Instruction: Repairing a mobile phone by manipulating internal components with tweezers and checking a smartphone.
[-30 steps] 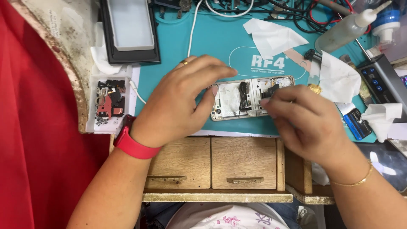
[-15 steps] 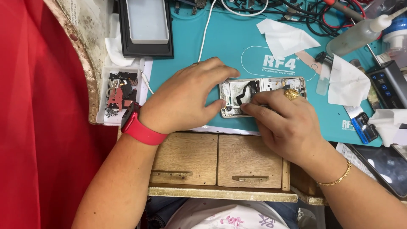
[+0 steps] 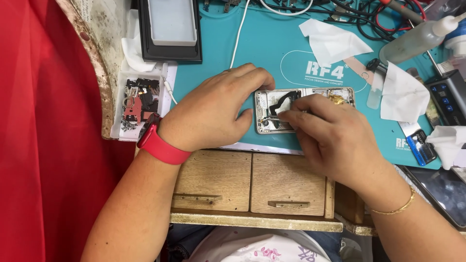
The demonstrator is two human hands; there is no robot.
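An opened phone body [image 3: 272, 104] with a silver frame lies on the teal work mat [image 3: 272, 48], its insides up and a black flex cable curving across it. My left hand [image 3: 213, 111], with a red wrist band, rests on the mat and steadies the phone's left end with thumb and fingers. My right hand [image 3: 330, 136], with a thin gold bracelet, lies over the phone's middle and right part. It pinches slim metal tweezers [image 3: 270, 118] whose tip points into the left part of the phone.
A white tray of small parts [image 3: 138, 102] sits left of the mat, a black-framed tray [image 3: 170, 29] behind it. White wipes [image 3: 335, 41], a squeeze bottle [image 3: 417, 39], cables and a dark device [image 3: 444, 99] crowd the right. Two wooden drawers [image 3: 252, 182] front the bench.
My right hand slid left over the phone and now holds tweezers at its left part. The left hand stayed on the phone's left end. The view shifted slightly.
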